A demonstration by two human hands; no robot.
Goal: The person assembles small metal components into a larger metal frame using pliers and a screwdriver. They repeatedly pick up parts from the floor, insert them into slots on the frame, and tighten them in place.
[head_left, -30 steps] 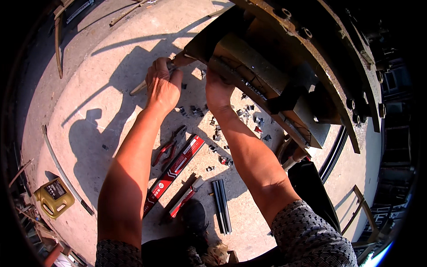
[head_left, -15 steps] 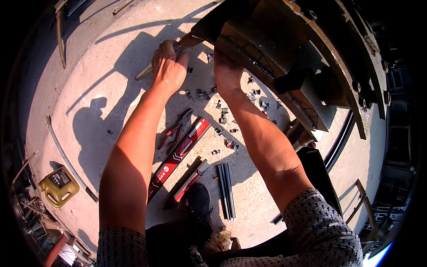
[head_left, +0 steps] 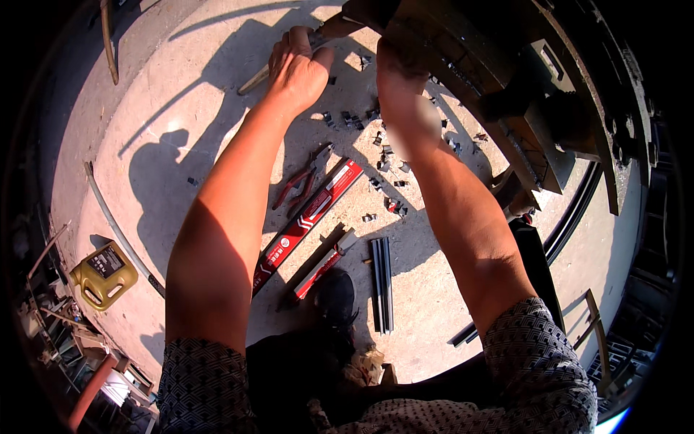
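My left hand [head_left: 299, 74] is closed round a long rod-like handle [head_left: 253, 81], whose lower end sticks out past my little finger. The handle's upper end meets a heavy, dark metal machine [head_left: 499, 43] at the upper right. My right hand [head_left: 402, 81] reaches up to the machine's near side; its fingers are lost in deep shadow there, so what it touches is hidden. Several small cut metal pieces [head_left: 352, 121] lie scattered on the concrete below both hands. Red-handled pliers [head_left: 302, 179] rest between my forearms.
Beside the pliers is a long red box [head_left: 307, 223], with a shorter red-and-grey item [head_left: 318, 275] near my shoe [head_left: 337, 298]. Dark metal strips [head_left: 382, 286] lie right of it. At left are an olive-coloured jug [head_left: 105, 275] and a grey hose [head_left: 119, 226]. More long dark strips [head_left: 575, 213] lie at right.
The whole view has shifted, so the floor items appear higher and farther right. My left hand keeps its grip on the handle; my right hand stays at the machine.
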